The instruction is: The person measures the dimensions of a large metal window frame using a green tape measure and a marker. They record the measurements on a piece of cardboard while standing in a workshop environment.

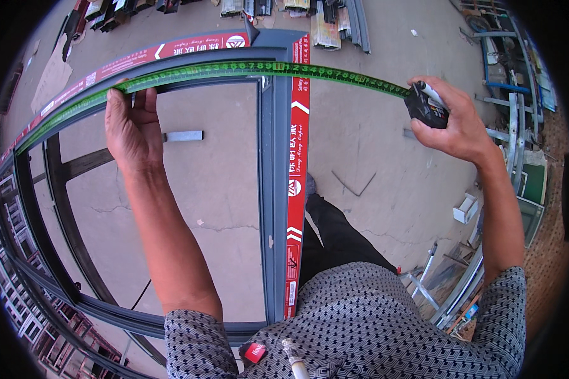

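Observation:
A green tape measure blade (234,68) is drawn out along the far bar of a large dark grey metal frame (273,189). Thumb and curled fingers of my left hand (136,129) pinch the blade over that bar, left of the middle. My right hand (461,120) is wrapped round the black tape measure case (427,106), held out beyond the frame's right side. Between the frame and the case the blade spans open air, bowed slightly. Its far left end runs along the bar toward the left corner, where the tip is too small to make out.
Red printed protective film (299,221) covers the frame's right and far outer faces. Metal profiles (357,25) lie on the floor at the back. Along the right are more metal bars (518,139) and a small white box (466,208). A bent thin rod (358,194) lies nearer.

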Demonstrator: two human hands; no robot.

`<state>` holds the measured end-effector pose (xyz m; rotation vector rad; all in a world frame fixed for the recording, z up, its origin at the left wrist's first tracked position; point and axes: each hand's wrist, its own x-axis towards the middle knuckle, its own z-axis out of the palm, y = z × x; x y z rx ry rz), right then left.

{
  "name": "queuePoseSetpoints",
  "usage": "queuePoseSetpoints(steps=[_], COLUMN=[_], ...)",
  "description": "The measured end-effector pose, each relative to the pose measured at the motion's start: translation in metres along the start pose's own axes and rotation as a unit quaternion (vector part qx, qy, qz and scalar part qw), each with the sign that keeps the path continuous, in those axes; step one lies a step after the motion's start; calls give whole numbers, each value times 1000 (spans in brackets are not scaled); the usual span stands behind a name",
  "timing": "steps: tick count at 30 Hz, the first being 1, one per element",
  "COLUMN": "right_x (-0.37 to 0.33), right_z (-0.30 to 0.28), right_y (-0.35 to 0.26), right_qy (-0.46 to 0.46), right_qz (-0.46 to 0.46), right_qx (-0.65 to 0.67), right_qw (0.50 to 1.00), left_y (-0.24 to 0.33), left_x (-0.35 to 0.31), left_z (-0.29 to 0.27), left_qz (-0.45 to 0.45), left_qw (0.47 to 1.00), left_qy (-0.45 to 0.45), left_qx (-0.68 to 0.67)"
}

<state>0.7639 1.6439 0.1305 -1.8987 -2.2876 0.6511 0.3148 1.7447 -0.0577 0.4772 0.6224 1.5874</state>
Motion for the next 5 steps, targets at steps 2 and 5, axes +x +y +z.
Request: queuePoseSetpoints(steps=[2,5], right_x=[2,4], right_z=[-6,-15], right_y=[-5,-10], right_qy=[-21,-42], right_qz=[14,27], right_qx=[27,47], right_qw=[999,998], left_y=[0,-1], left_x=[1,3], left_z=[-3,-7], left_qz=[-3,-8], left_qw=[1000,1000], left_qy=[-3,17], left_qx=[2,0])
